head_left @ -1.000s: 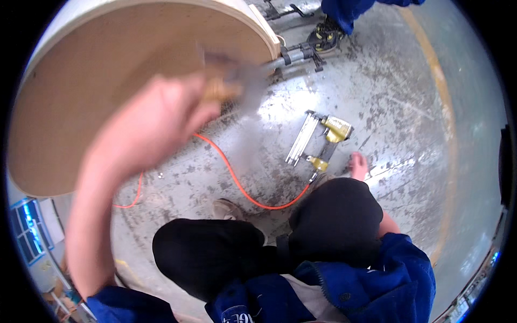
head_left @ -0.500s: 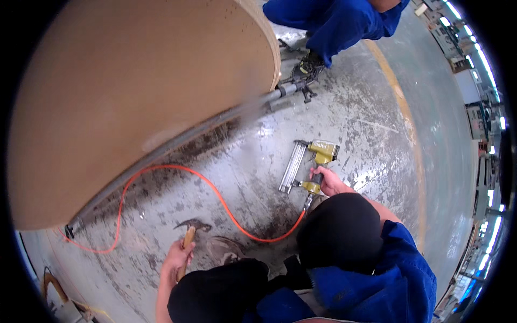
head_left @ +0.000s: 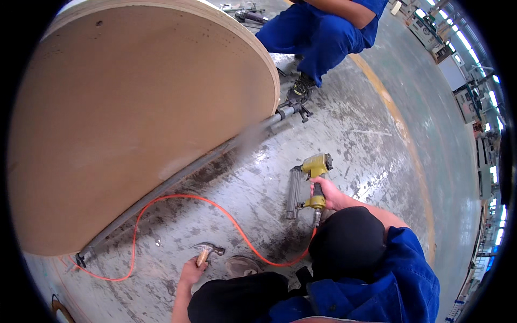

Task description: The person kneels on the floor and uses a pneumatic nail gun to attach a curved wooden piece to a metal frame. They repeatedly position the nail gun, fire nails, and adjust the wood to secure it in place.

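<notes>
1. Gray, scuffed concrete floor (head_left: 371, 156) fills the middle of a workshop, crossed by a worn yellow line (head_left: 396, 118) from 1 to 4 o'clock; machines (head_left: 469, 105) stand at the rim near 2 o'clock.
2. At 10 o'clock is a big brown panel (head_left: 145, 107) with a curved, pale edge. A clamp bar (head_left: 177, 177) runs along its lower side, from 1 o'clock down to 8 o'clock.
3. Just right of center, toward 4 o'clock, is a yellow-green nail gun (head_left: 316, 166). Its slim metal magazine (head_left: 294, 192) is closed, its contents hidden.
4. The nail gun's nose points to about 9 o'clock; its handle and magazine run side by side, their long axes nearly 12 to 6 o'clock.
5. The wearer's right hand (head_left: 333, 196) has its fingers curled around that handle. Whether the tool touches the floor, I cannot tell. An orange hose (head_left: 231, 218) snakes from its base toward 8 o'clock.
6. At 7 o'clock, the left hand (head_left: 191, 270) has its fingers closed around a hammer (head_left: 203, 255), claw toward 9 o'clock, handle toward 7.
7. At 1 o'clock, another person in blue (head_left: 328, 40) crouches.
8. One second ago the nail gun lay ungripped and the left hand was raised, blurred, before the panel; now that hand is low.
</notes>
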{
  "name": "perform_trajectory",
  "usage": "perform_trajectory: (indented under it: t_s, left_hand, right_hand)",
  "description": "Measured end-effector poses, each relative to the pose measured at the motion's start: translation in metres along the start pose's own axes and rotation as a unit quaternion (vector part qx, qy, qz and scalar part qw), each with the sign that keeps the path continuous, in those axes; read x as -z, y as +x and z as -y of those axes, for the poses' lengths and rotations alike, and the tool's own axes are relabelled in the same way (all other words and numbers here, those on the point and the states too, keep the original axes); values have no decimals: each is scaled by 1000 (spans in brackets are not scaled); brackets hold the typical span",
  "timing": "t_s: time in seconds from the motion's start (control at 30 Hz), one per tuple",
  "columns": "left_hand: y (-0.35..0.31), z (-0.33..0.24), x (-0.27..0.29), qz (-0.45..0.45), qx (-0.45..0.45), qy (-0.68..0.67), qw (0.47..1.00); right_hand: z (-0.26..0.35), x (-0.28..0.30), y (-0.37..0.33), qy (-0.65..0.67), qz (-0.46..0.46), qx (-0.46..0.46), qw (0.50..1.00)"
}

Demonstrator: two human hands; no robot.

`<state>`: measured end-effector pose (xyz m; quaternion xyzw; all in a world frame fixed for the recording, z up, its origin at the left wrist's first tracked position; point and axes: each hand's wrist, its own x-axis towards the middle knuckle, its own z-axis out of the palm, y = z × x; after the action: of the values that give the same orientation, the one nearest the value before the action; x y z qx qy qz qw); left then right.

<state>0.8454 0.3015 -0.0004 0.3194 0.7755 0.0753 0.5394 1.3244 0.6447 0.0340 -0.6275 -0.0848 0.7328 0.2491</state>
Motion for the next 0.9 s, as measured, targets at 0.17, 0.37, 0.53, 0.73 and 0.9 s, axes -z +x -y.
perform_trajectory:
  t_s: [0.17,0.37,0.53,0.73,0.9]
  left_hand:
    - [5,11,6,-18,-29,71,997]
    - [17,6,13,-11,-71,136,988]
    - [15,-15,28,1,-74,184,980]
    - [21,-25,25,-13,-85,217,972]
    - [14,-27,20,-22,-71,210,975]
  right_hand:
    - [18,-26,-44,-90,76,103,988]
    - [99,-59,-114,-189,140,247,940]
    - [159,-106,-197,-246,192,363,878]
    - [178,-142,-248,-189,236,387,871]
    - [183,-166,-273,-133,282,382,870]
